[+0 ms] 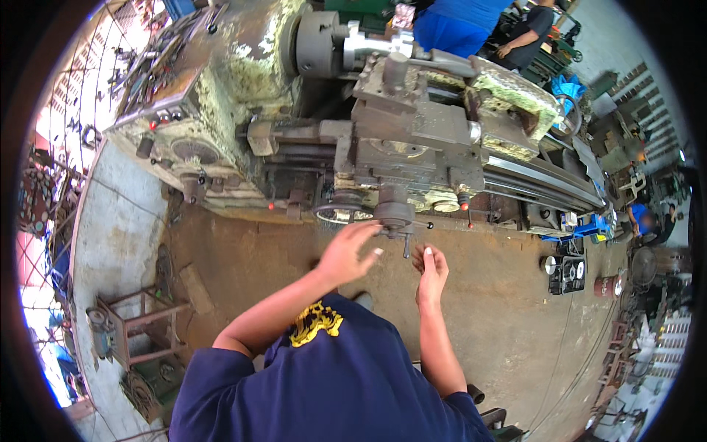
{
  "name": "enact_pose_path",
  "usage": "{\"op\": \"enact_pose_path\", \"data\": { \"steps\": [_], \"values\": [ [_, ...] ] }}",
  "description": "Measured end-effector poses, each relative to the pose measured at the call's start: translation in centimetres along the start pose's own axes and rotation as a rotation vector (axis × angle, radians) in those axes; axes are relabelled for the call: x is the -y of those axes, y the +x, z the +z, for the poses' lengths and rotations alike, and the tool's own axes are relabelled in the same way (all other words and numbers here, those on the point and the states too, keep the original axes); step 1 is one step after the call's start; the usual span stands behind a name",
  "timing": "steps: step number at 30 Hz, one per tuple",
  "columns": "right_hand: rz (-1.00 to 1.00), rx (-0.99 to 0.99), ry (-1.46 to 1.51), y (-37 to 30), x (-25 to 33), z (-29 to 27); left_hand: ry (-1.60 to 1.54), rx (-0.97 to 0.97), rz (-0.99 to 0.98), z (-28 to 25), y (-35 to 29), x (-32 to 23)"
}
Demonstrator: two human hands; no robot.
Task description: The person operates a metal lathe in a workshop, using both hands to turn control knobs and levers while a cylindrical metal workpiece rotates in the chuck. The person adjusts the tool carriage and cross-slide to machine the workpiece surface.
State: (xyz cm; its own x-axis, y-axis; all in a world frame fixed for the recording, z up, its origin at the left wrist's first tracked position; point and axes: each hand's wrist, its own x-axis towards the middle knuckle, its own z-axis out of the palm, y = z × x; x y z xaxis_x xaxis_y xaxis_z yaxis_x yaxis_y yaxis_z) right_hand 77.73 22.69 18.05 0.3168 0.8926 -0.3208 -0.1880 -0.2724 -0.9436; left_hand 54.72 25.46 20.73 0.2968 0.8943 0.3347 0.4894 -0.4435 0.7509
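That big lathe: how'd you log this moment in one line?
left hand: spread, at dial collar, contact unclear | right hand: partly curled, near crank handle | lathe: shiny metal piece beside chuck

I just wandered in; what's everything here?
Lathe: one, pale green and grey, top centre
Chuck: one, dark grey, lathe's left
Metal piece: one, silver, beside chuck
Crank handle: one, grey, lathe's front
Stand: one, brown, lower left floor
Crate: one, black, right floor
Bucket: one, reddish brown, right of crate
Other people: at least three, blue or dark clothing, background
Background clutter: uncounted, mixed colours, edges
Shirt: one, navy, bottom centre
Left hand: one, bare, left of handle
Right hand: one, bare, right of handle
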Motion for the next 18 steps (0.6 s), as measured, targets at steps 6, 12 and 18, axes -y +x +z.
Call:
{"op": "enact_pose_path", "data": {
  "steps": [6,12,18],
  "values": [
    [-0.134,-0.019,-0.272,2.3,-3.3,0.0,0.003,-0.136,-0.767,-1.2,-3.7,13.8],
    [-0.308,-0.084,-0.824,6.2,-0.2,6.0,0.050,0.041,-0.661,-0.9,-2.0,21.6],
    [-0.298,-0.197,-0.858,7.2,-1.0,10.2,0.096,0.184,-0.672,-0.9,0.2,23.7]
  ]
}}
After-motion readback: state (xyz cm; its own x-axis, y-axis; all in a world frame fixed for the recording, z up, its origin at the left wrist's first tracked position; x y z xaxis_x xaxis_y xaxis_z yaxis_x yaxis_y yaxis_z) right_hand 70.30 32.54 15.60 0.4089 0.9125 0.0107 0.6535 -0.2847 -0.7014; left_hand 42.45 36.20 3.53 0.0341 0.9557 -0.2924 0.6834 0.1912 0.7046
